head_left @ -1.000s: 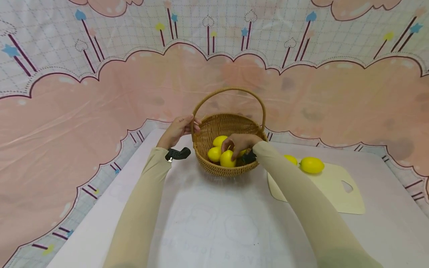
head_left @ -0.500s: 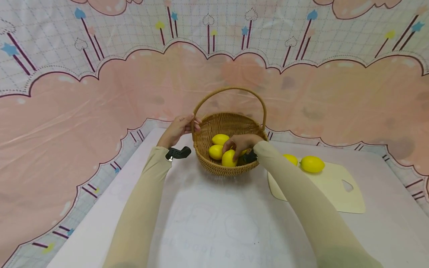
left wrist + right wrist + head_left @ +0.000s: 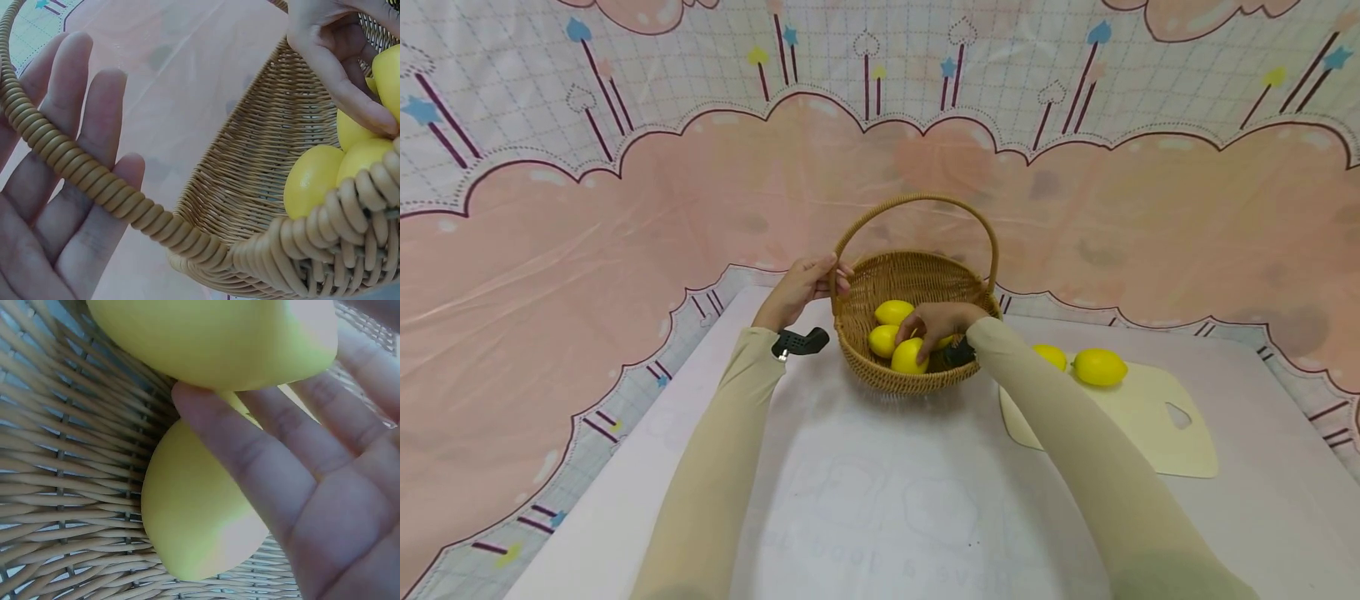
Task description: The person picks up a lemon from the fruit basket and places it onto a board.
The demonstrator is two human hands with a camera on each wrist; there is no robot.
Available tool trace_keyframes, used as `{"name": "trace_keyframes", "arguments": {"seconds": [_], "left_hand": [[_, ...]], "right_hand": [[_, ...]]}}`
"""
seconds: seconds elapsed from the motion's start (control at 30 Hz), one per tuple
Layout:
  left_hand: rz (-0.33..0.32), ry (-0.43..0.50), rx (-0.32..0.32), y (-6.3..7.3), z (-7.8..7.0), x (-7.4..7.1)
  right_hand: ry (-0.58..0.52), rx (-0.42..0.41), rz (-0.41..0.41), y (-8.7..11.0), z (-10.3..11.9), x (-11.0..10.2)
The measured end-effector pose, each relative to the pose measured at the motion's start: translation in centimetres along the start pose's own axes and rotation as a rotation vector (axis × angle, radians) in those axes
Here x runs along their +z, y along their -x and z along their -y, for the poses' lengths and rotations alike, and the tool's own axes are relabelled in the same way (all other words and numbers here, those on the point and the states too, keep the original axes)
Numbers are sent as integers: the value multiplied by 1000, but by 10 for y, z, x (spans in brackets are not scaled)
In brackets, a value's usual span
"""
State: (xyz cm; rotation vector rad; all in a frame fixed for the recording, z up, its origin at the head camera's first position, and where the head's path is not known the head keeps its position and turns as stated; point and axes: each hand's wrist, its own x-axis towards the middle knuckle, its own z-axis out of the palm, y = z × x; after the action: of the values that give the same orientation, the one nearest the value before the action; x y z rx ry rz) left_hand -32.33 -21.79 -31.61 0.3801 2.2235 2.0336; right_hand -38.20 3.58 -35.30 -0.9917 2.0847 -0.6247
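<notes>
A brown wicker basket (image 3: 895, 382) with a tall arched handle stands at the back of the table, several yellow lemons inside. My left hand (image 3: 801, 290) holds the left side of the handle (image 3: 94, 178); its fingers extend behind the handle in the left wrist view. Reaching in over the basket's right side, my right hand (image 3: 942, 321) grips a lemon (image 3: 910, 356) between thumb and fingers near the front rim. Beside that fruit lie another lemon (image 3: 882, 340) and one farther back (image 3: 894, 312). In the right wrist view, a lemon (image 3: 194, 506) shows below the gripped one (image 3: 219, 344).
To the right, a cream cutting board (image 3: 1150, 417) with a handle hole lies on the white table (image 3: 865, 500). One lemon (image 3: 1099, 367) rests on its far part, and a second lemon (image 3: 1049, 357) is partly hidden by my right sleeve. A patterned cloth (image 3: 700, 192) hangs behind.
The gripped lemon shifts slightly right, then back left, with my right hand at the basket's front. My left hand stays at the handle.
</notes>
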Motion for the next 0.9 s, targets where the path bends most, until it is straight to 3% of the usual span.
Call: {"name": "trace_keyframes", "arguments": {"seconds": [0.43,0.9], "left_hand": [[0,-11,2,1,0,0],[21,-2,-6,2,-4,1]], "right_hand": [[110,57,37,-2,-1,0],[147,89,67,-1,-4,0]]}}
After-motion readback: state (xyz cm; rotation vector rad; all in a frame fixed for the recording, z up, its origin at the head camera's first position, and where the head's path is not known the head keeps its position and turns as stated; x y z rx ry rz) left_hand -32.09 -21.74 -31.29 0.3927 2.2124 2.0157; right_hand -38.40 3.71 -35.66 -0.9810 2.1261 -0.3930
